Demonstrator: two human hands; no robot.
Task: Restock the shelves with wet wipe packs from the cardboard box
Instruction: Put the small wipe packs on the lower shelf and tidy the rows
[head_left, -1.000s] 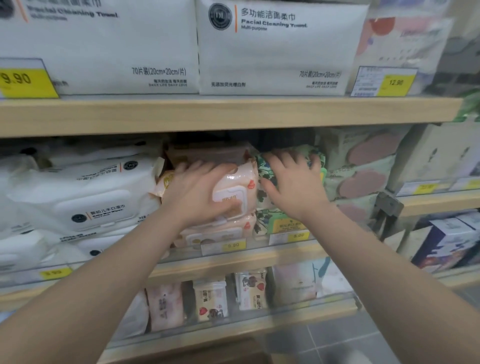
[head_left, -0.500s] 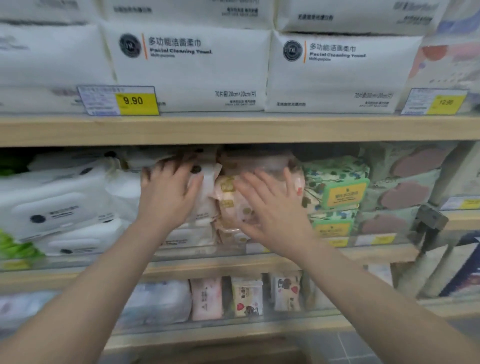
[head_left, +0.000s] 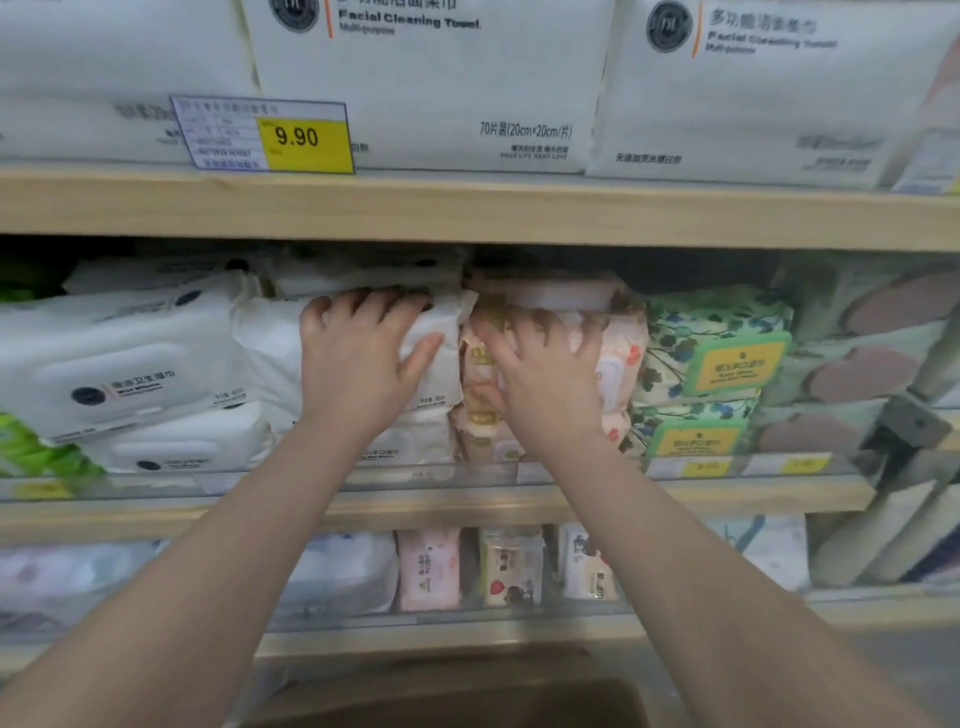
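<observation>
Nearest, at the bottom edge of the head view, the brown rim of what appears to be the cardboard box is seen low and central, directly beneath both forearms; its contents are hidden. Just beyond, the lower shelf is lined with small upright packs, among them a pink pack.

Further in, on the middle shelf, both hands are laid side by side against stacked wet wipe packs. The left hand is spread flat on a white pack, fingers reaching up over its top edge and the thumb angled out toward the right. The right hand is pressed on the neighbouring pink-and-cream pack, fingers fanned and slightly bent at the tips; nothing is pinched by either hand, so far as can be seen.

The two packs are seen touching along a near-vertical seam that falls between the hands, each lying with its long axis across the shelf and its face tilted toward the aisle. The pink-and-cream pack lies nearer the right hand, the white one nearer the left. Any next push is judged to run straight back into the shelf, away from the body.

To the right, green floral packs are stacked hard against the pink ones. Farthest up, on the upper shelf, large white towel packs are shown behind a yellow price tag marked 9.90.
</observation>
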